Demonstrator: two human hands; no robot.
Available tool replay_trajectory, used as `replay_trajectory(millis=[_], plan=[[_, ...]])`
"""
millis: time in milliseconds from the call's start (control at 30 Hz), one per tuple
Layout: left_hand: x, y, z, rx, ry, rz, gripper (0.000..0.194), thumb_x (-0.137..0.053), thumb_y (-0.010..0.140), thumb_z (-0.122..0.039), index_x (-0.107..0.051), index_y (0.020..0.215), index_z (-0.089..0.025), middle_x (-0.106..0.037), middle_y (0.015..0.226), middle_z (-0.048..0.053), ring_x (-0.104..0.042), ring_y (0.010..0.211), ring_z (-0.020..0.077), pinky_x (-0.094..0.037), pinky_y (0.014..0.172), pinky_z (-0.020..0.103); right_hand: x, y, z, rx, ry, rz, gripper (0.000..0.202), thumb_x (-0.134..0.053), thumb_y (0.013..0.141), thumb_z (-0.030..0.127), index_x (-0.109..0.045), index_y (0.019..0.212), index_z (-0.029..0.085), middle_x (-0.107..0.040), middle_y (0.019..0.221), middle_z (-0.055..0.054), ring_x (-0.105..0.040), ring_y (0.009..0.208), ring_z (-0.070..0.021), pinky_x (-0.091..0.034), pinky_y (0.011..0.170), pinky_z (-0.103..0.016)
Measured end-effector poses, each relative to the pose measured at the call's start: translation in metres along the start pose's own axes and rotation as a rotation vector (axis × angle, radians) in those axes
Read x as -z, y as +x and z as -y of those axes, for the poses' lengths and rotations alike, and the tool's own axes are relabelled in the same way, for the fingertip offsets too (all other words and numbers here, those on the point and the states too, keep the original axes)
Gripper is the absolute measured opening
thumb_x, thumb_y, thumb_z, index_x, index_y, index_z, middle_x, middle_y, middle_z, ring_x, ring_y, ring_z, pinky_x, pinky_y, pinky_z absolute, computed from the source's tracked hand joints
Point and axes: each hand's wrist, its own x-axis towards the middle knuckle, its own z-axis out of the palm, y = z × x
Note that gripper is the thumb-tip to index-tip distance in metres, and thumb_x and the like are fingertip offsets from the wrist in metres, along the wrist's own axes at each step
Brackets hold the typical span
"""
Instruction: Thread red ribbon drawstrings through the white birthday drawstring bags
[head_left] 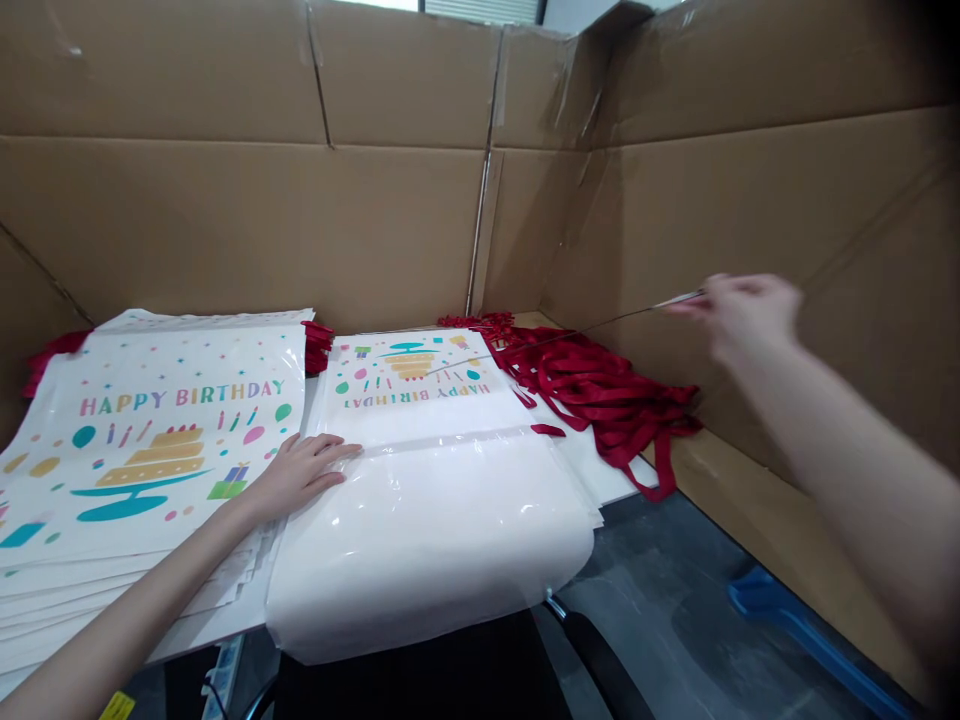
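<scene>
My left hand (307,475) lies with fingers stretched over the left edge of a glossy white plastic sheet (450,520), printed upside down with HAPPY BIRTHDAY and a cake. Raised at the right, my right hand (754,315) is closed in a pinch on a thin strand (615,318). The strand looks taut and slants down left to the printed part; a pale, narrow piece shows at the fingertips, its kind unclear. A small red ribbon piece (548,431) sticks out at the sheet's right edge. Beyond it lies a tangle of red ribbons (600,385).
At left lies a stack of birthday-printed sheets (180,390), with red ribbon behind it. Cardboard walls (247,220) enclose the back and right. Below the sheet's overhanging front edge are a chair armrest (600,650) and a blue object (795,630).
</scene>
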Motion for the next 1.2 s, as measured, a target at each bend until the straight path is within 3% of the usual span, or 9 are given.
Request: replay_trajectory(millis=[67,133,267,467,600,700,833,967,1200], plan=[[0.002,-0.001,-0.004,0.044,-0.060,-0.006,0.047,-0.037,0.093,-0.050,-0.038,0.136,-0.030,-0.049,0.135,0.008,-0.045,0.120,0.0272,-0.024,0.102,0.046,-0.048,-0.027,-0.019,-0.138,0.104,0.144,0.012,-0.041,0.095,0.019,-0.045,0.087,0.012,-0.059,0.078,-0.004,-0.063,0.061,-0.0051,-0.050,0.066,-0.022],[0.004,-0.002,-0.008,0.101,-0.126,-0.014,0.055,-0.041,0.091,-0.051,-0.029,0.139,-0.026,-0.050,0.134,0.011,-0.045,0.122,0.0278,-0.022,0.103,0.047,-0.089,-0.052,-0.038,-0.201,0.117,0.269,0.014,-0.041,0.095,0.016,-0.042,0.081,0.015,-0.058,0.069,-0.002,-0.062,0.056,-0.0060,-0.053,0.063,-0.020],[0.005,-0.003,-0.012,0.196,-0.187,-0.038,0.068,-0.048,0.087,-0.053,-0.018,0.142,-0.027,-0.050,0.134,0.012,-0.047,0.121,0.0289,-0.018,0.104,0.052,-0.127,-0.084,-0.073,-0.246,0.016,0.569,0.014,-0.054,0.087,0.018,-0.048,0.075,0.015,-0.062,0.062,-0.005,-0.063,0.056,-0.0122,-0.054,0.055,-0.023],[0.015,-0.009,0.000,0.260,-0.159,-0.116,0.070,-0.055,0.080,-0.060,-0.032,0.136,-0.026,-0.046,0.137,0.010,-0.043,0.122,0.0298,-0.017,0.107,0.050,-0.105,-0.079,-0.108,-0.082,-0.309,0.910,0.020,-0.075,0.061,0.024,-0.057,0.060,0.016,-0.059,0.059,-0.003,-0.054,0.057,-0.0145,-0.042,0.052,-0.024],[0.017,-0.013,0.011,0.232,-0.111,-0.064,0.059,-0.052,0.083,-0.059,-0.042,0.132,-0.028,-0.050,0.134,0.007,-0.043,0.121,0.0304,-0.012,0.107,0.053,-0.083,-0.067,-0.127,0.130,-0.586,1.332,0.028,-0.067,0.066,0.044,-0.060,0.071,0.017,-0.061,0.071,-0.005,-0.053,0.063,-0.0159,-0.040,0.057,-0.025],[0.015,-0.014,0.014,0.189,-0.085,-0.022,0.055,-0.048,0.085,-0.059,-0.046,0.130,-0.028,-0.051,0.133,0.007,-0.044,0.120,0.0298,-0.017,0.106,0.051,-0.073,-0.062,-0.133,0.156,-0.568,1.495,0.037,-0.061,0.069,0.055,-0.059,0.071,0.018,-0.059,0.072,-0.004,-0.052,0.066,-0.0168,-0.041,0.061,-0.027],[0.014,-0.014,0.014,0.183,-0.085,0.002,0.052,-0.044,0.086,-0.060,-0.051,0.126,-0.027,-0.051,0.133,0.006,-0.044,0.120,0.0286,-0.020,0.106,0.048,-0.063,-0.057,-0.129,0.172,-0.542,1.490,0.044,-0.059,0.068,0.062,-0.054,0.063,0.018,-0.053,0.067,-0.004,-0.047,0.061,-0.0150,-0.037,0.056,-0.027],[0.014,-0.013,0.013,0.202,-0.078,0.023,0.052,-0.044,0.086,-0.061,-0.053,0.125,-0.029,-0.051,0.134,0.006,-0.044,0.121,0.0290,-0.021,0.105,0.049,-0.056,-0.055,-0.119,0.056,-0.459,1.491,0.045,-0.060,0.067,0.063,-0.056,0.066,0.018,-0.052,0.066,-0.003,-0.042,0.057,-0.0126,-0.033,0.051,-0.026],[0.014,-0.014,0.014,0.209,-0.063,0.035,0.052,-0.043,0.086,-0.062,-0.051,0.127,-0.031,-0.050,0.134,0.005,-0.043,0.122,0.0307,-0.015,0.107,0.053,-0.049,-0.061,-0.111,-0.041,-0.392,1.367,0.040,-0.072,0.057,0.053,-0.061,0.065,0.015,-0.052,0.059,-0.002,-0.040,0.051,-0.0099,-0.032,0.048,-0.025]])
